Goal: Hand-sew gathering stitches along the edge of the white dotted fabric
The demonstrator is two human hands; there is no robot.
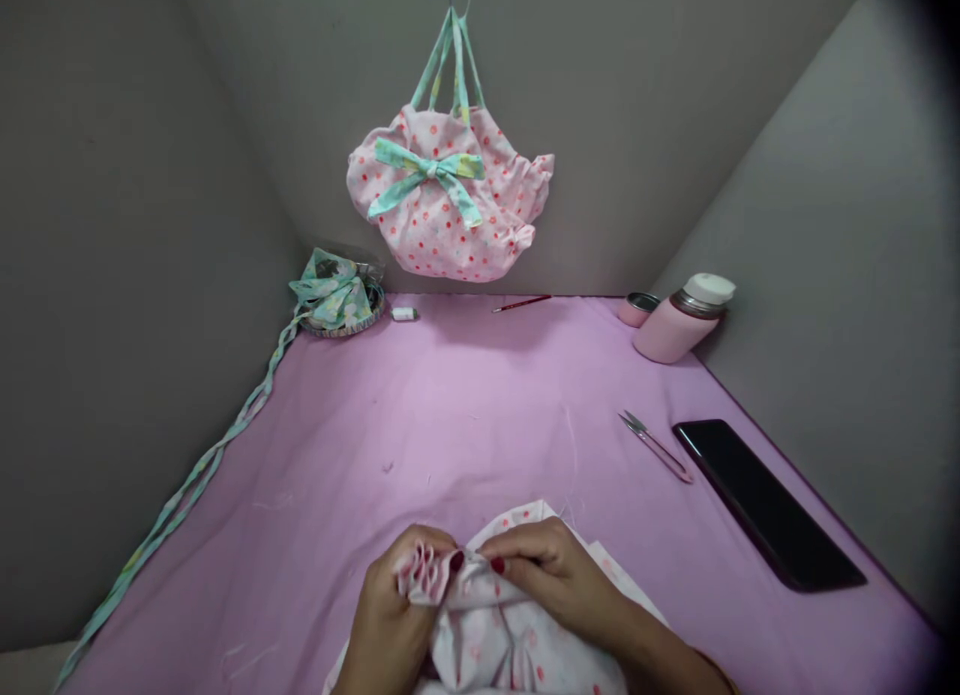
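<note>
A pale pink fabric with small red dots lies bunched at the near edge of the table. My left hand is closed round it, and tight gathered folds stand up between its thumb and fingers. Close by on the right, my right hand pinches the same fabric between thumb and index finger. The thumbs are a short way apart along the gathered edge. Whether a needle sits between the right fingertips is too small to tell. Loose thread ends show beside the fabric, just past the right hand.
A dotted pink fabric bag hangs at the back wall. Thread snips and a black phone lie right. A pink flask and cup stand behind. Back left are a basket, a thread spool and long green ties.
</note>
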